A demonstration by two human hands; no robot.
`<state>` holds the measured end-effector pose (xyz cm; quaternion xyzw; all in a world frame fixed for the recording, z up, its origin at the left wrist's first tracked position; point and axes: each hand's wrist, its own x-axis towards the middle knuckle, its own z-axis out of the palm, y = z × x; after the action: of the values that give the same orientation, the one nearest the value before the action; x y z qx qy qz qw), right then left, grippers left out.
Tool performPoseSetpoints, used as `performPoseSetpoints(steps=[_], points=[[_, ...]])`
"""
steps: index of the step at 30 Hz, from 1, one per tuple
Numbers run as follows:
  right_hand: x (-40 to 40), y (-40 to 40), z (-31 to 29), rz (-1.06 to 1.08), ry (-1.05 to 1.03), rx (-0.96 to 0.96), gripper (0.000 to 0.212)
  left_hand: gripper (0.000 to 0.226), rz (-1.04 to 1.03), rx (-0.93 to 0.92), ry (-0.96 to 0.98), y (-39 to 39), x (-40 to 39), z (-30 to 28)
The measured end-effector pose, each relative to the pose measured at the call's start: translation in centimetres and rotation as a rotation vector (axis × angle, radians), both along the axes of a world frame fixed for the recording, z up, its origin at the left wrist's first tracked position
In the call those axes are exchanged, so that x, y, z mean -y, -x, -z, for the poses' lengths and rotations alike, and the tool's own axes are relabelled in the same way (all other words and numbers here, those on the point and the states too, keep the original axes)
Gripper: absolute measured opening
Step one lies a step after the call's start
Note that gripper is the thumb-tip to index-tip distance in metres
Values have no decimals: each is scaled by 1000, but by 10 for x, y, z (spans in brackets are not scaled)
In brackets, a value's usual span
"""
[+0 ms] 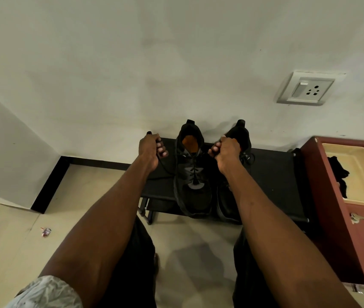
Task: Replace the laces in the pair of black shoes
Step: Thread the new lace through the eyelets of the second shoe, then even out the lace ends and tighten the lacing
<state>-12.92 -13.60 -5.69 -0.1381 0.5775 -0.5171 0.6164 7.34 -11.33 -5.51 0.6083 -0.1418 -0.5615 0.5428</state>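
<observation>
— Black all over, that low bench [272, 172]: fabric top, pushed against the wall, and both arms stretch out to reach it. Why there?

— My guess is it brings the pair up to a working height. The left shoe [193, 174] sits between the two hands, toe toward the person, its orange insole showing, so the eyelets face up. The right shoe [235, 152] stands just beyond the right hand [226, 153], which partly covers it.

— And the hands?

— Both are clenched. The left hand [151, 150] has its fingers curled round one end of the black lace [165, 168], which runs from under that fist down toward the left shoe's eyelets. The right hand is fisted the same way; I take it to be gripping the other end, though the strand there is hard to pick out against the dark shoe.

— Pulled apart on purpose?

— Likely to even the two ends and draw the lacing snug.

— Anything off to the side?

— Past the right hand, an open red drawer [332, 196] with a cream tray [354, 165] holding a dark cloth [341, 174]. Above it, a wall socket [309, 88].
</observation>
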Motion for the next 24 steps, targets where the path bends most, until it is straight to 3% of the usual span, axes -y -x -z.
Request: performPoseSetpoints(steps=[3, 6, 10, 13, 18, 24], points=[[-4, 7, 3, -179, 52, -240, 28, 29, 129, 283, -47, 8, -8, 5], [-15, 14, -1, -369, 128, -550, 25, 26, 113, 483, -74, 13, -21, 0], [-38, 20, -24, -560, 66, -606, 28, 32, 227, 364, -66, 11, -55, -26], [-54, 23, -60, -621, 54, -713, 14, 32, 323, 434, -107, 8, -81, -59], [-73, 24, -143, -611, 190, -602, 19, 21, 416, 531, -76, 5, -98, -131], [-95, 24, -231, -622, 308, -363, 9, 6, 426, 325, 165, 12, -111, -223]])
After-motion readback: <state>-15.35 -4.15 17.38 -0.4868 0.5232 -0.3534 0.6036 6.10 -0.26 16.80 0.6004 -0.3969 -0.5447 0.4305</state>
